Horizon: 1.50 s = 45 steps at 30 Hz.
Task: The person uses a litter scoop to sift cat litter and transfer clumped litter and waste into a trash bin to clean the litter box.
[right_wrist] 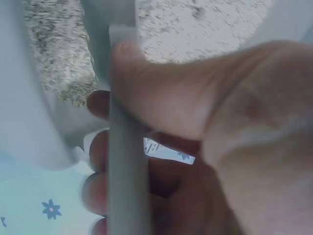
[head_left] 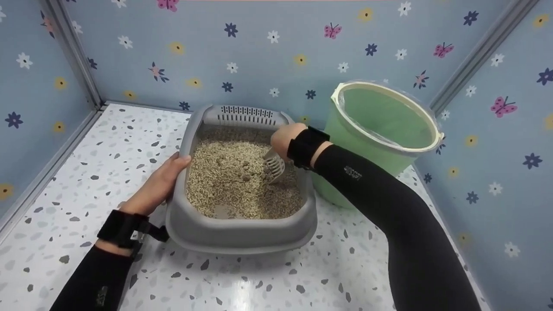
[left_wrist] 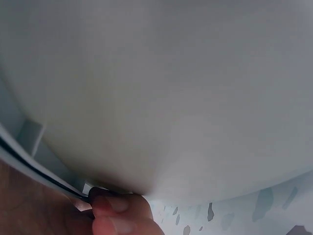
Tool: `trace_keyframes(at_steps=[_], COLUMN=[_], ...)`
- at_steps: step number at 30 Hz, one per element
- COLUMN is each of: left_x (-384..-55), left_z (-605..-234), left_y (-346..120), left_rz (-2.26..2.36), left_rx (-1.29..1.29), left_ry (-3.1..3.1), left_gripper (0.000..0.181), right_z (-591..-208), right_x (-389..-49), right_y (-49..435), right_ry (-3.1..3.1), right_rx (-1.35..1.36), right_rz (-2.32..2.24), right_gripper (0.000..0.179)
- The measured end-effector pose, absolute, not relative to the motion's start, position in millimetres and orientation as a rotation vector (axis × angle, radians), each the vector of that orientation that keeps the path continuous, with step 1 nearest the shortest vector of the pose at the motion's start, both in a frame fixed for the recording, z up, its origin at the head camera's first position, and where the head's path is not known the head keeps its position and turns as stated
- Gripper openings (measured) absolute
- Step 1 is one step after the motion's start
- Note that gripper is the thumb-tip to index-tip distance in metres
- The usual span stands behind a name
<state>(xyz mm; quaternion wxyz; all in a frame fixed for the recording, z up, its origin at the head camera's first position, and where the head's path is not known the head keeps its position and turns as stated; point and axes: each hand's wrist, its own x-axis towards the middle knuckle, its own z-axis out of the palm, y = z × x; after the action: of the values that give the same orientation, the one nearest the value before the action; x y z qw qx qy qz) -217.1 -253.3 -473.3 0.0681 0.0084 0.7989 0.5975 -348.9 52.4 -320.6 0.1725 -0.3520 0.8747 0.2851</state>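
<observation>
A grey litter box point(head_left: 242, 235) stands on the speckled surface, holding pale pellet litter point(head_left: 224, 172) with darker patches at the back and right. My left hand point(head_left: 162, 181) grips its left rim, thumb on top; the left wrist view shows fingertips point(left_wrist: 122, 215) curled beneath the edge, beside the outer wall point(left_wrist: 186, 98). Over the box's right side, my right hand point(head_left: 287, 137) holds a slotted litter scoop point(head_left: 275, 167), its blade down at the litter. In the right wrist view, thumb and fingers wrap the scoop's handle point(right_wrist: 128, 176).
Close to the box's right side stands a green bin point(head_left: 367, 160) with a cream rim and a clear liner folded over it. Flowered panels point(head_left: 259, 52) wall in the back and both sides. White speckled surface point(head_left: 242, 280) lies in front.
</observation>
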Motion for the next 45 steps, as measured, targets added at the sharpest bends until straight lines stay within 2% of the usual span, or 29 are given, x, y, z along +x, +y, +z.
trace_keyframes(at_steps=[9,15,20,26,35,45], left_x=[-217,-218,-218,-217,-215,-214], left_z=[-472,-471,-471,-472,-473,-471], left_y=[-248,-246,-247,-248,-254,-249], left_rz=[1.835,1.824,1.794,1.781,1.832,1.845], left_rx=[0.041,0.046,0.025,0.016,0.027,0.005], left_ry=[2.389,2.414,2.434,2.435,2.405,2.408], left_gripper=[0.089,0.088,0.088,0.088,0.091,0.088], right_z=[-317,-320,-332,-353,-365,-387], right_x=[-349,-353,-360,-365,-364,-362], right_y=[51,41,35,32,23,11], right_ry=[2.294,2.206,2.093,2.118,2.198,2.209], right_rx=[-0.948,-0.904,-1.015,-1.032,-1.018,-1.236], right_rz=[0.718,0.786,0.880,0.786,0.616,0.393], right_gripper=[0.044,0.043,0.043,0.053,0.043,0.033])
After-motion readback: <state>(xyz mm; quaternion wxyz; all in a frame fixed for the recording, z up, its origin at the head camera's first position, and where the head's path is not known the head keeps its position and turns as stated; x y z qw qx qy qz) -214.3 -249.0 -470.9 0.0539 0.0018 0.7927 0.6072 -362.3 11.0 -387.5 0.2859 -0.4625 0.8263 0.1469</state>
